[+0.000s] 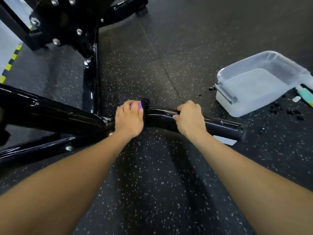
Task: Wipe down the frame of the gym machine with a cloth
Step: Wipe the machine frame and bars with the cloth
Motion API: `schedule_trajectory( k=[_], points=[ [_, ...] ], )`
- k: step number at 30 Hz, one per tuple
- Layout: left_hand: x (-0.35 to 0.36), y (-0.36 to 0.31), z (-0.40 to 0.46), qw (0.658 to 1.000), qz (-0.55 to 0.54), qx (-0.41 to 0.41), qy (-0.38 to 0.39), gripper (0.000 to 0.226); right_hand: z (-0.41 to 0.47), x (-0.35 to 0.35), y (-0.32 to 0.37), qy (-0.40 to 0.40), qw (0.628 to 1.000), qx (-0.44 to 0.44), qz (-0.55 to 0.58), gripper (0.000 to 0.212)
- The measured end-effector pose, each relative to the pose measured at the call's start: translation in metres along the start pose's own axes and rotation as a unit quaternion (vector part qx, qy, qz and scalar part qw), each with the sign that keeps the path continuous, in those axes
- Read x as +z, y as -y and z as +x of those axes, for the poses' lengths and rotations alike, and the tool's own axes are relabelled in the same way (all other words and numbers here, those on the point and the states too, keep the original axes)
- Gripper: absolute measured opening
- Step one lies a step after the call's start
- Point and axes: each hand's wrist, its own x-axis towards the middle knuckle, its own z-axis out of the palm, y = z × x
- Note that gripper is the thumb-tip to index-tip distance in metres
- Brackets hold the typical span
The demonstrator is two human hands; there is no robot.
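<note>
Purple cloth (135, 105) is showing between the fingers of the left hand (129, 120), which is gripping it against the glossy black frame tube (159, 117) just beside a welded joint. The right hand (190, 118) is curling around the same tube further along. Speckled black rubber flooring (152, 175) is lying underneath, seams visible. A translucent plastic tub (259, 82) is sitting on the floor to the right, with dark crumbs (286, 111) scattered near it

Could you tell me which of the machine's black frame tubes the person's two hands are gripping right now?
The low floor tube ending near the plastic tub. The left hand holds a purple cloth on it; the right hand grips it bare. Other tubes are untouched.
</note>
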Motion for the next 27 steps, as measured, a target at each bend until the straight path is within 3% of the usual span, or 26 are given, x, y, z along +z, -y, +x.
schedule_trajectory(
  k=[3, 6, 10, 12, 15, 18, 25, 27],
  points=[
    [0.015, -0.058, -0.001, 0.997, 0.001, 0.069, -0.024, 0.043, -0.008, -0.011, -0.023, -0.036, 0.999, 0.031, -0.003, 0.034],
    [0.020, -0.112, -0.007, 0.987, -0.027, 0.155, -0.020, 0.042, -0.012, -0.021, -0.045, -0.022, 0.998, 0.051, -0.036, 0.039],
    [0.007, -0.105, -0.023, 0.966, -0.040, 0.256, 0.002, 0.052, -0.020, -0.021, -0.055, -0.006, 0.995, 0.028, -0.097, 0.035],
    [-0.001, -0.075, -0.015, 0.969, -0.034, 0.246, 0.006, 0.044, -0.024, -0.019, -0.057, -0.011, 0.993, 0.004, -0.120, 0.035],
    [-0.007, -0.041, -0.002, 0.994, -0.004, 0.109, 0.015, 0.040, -0.026, -0.021, -0.062, -0.013, 0.992, -0.011, -0.121, 0.037],
    [0.001, -0.054, 0.000, 0.999, 0.008, 0.031, 0.005, 0.040, -0.026, -0.022, -0.064, -0.020, 0.992, -0.020, -0.123, 0.037],
    [0.015, -0.136, -0.038, 0.986, -0.040, 0.161, -0.001, 0.060, -0.021, -0.023, -0.063, -0.029, 0.995, 0.029, -0.094, 0.028],
    [0.007, -0.122, -0.033, 0.972, -0.020, 0.235, 0.009, 0.049, -0.020, -0.025, -0.061, -0.022, 0.995, 0.035, -0.089, 0.030]
  ],
)
